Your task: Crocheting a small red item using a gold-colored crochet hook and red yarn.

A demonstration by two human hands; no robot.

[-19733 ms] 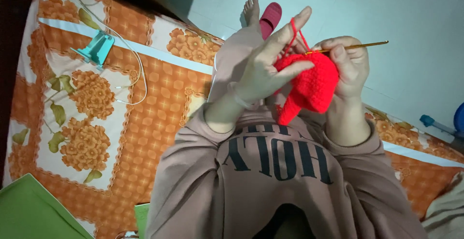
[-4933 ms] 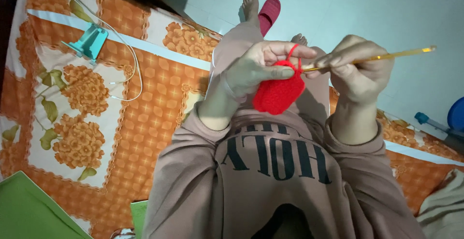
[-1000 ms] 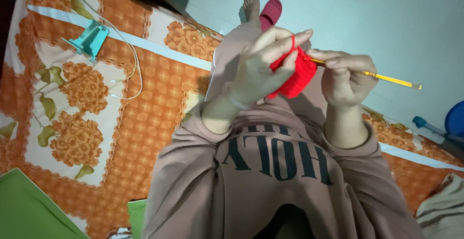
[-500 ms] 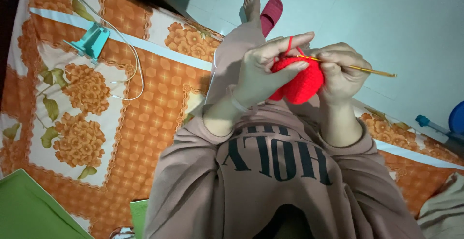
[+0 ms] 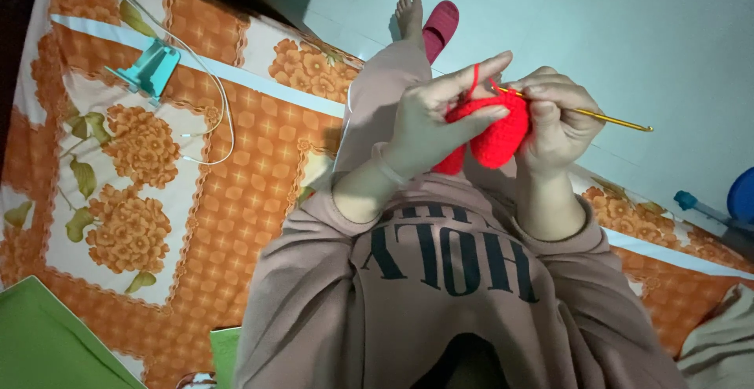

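My left hand (image 5: 436, 118) grips a red crocheted piece (image 5: 496, 128) in front of my chest, with a strand of red yarn (image 5: 474, 76) running over its raised forefinger. My right hand (image 5: 556, 118) pinches a thin yellow crochet hook (image 5: 605, 117), whose tip is pushed into the top of the red piece and whose handle points right. Both hands touch the red piece, and part of it is hidden behind my fingers.
I sit on a bed with an orange flowered sheet (image 5: 141, 200). A teal phone stand (image 5: 149, 67) with a white cable (image 5: 216, 114) lies at the left. My leg stretches out to a bare foot (image 5: 409, 13) and a red slipper (image 5: 441, 26) on the pale floor. Green fabric (image 5: 47, 342) lies at the lower left.
The hook's handle has swung from pointing down-right a second ago to nearly level. The red piece has turned a little between my fingers. Both hands stay in place before my chest.
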